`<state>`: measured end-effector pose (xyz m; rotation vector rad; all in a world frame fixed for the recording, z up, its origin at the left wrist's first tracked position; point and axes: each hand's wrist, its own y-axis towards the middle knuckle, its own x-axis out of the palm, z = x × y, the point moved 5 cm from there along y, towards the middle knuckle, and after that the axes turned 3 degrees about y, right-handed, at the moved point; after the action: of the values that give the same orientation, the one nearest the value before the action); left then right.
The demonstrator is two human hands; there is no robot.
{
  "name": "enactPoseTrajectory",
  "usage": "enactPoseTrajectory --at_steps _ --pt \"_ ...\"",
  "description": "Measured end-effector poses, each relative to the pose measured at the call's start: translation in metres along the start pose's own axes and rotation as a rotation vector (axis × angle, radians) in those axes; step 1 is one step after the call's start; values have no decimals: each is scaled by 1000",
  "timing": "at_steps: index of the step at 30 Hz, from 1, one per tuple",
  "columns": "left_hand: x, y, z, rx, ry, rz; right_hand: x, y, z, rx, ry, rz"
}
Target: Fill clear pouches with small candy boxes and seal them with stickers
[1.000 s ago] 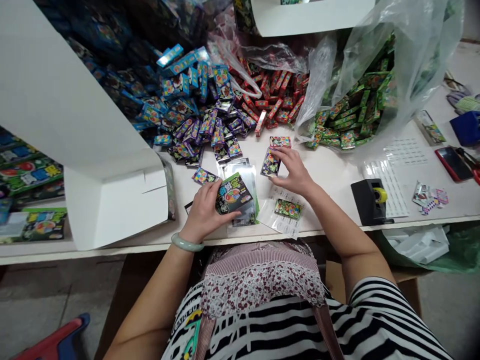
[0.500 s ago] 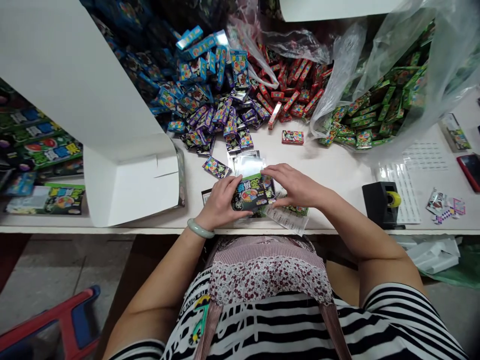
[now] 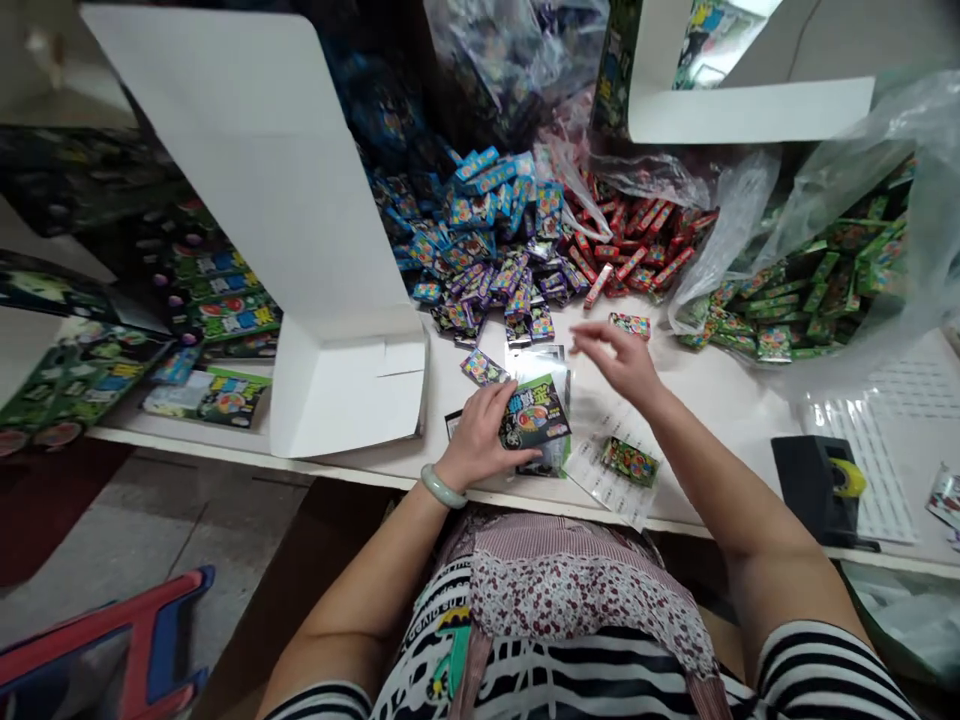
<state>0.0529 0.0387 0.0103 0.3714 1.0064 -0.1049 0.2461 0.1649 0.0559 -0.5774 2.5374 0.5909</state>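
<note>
By the open white box (image 3: 345,385) on the left, the left hand (image 3: 480,440) rests on the table (image 3: 720,385). Its fingers are curled over the near edge of a pouch (image 3: 534,420) and the thumb lies along the bottom, gripping it. The pouch is flat and glossy, printed dark green and black, with a bright round picture in the middle and a clear strip along its top. It lies just in front of the heap of blue packets (image 3: 487,215). To its right the right hand (image 3: 619,360) hangs above the table, fingers spread and empty, blurred, close to a lone red packet (image 3: 630,323). A green packet (image 3: 630,462) lies nearer the edge, and a tape dispenser (image 3: 825,485) stands far right.

Half a second ago both hands were on the pouch. The right one has since let go and gone toward the red packet.
</note>
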Motion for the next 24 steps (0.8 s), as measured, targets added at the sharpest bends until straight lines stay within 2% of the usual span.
enactPoseTrajectory --at_steps 1,2,5,7,10,12,14,17,20,24 --pt "-1 -1 1 3 -6 2 -2 29 2 -11 -43 99" --pt "-3 -2 2 9 -14 4 2 61 2 -50 -111 102" --pt "-6 -5 3 15 -33 14 30 152 -7 -155 -415 0" --pt "-8 -8 1 3 -46 10 48 202 -13 -186 -604 -35" --pt "-10 -12 -5 -17 -63 4 68 254 -15 -207 -790 -188" --pt "-11 -15 -9 -27 -69 12 73 273 -11 -182 -857 -320" --pt "-10 -16 -13 -34 -78 15 71 279 -7 -188 -875 -394" --pt "-9 -16 -18 -50 -96 3 62 260 -4 -303 -815 -366" --pt "-8 -16 -21 -83 -108 -5 49 210 10 -359 -701 -258" --pt "-5 -15 -22 -89 -105 -32 39 124 47 -313 -632 -174"
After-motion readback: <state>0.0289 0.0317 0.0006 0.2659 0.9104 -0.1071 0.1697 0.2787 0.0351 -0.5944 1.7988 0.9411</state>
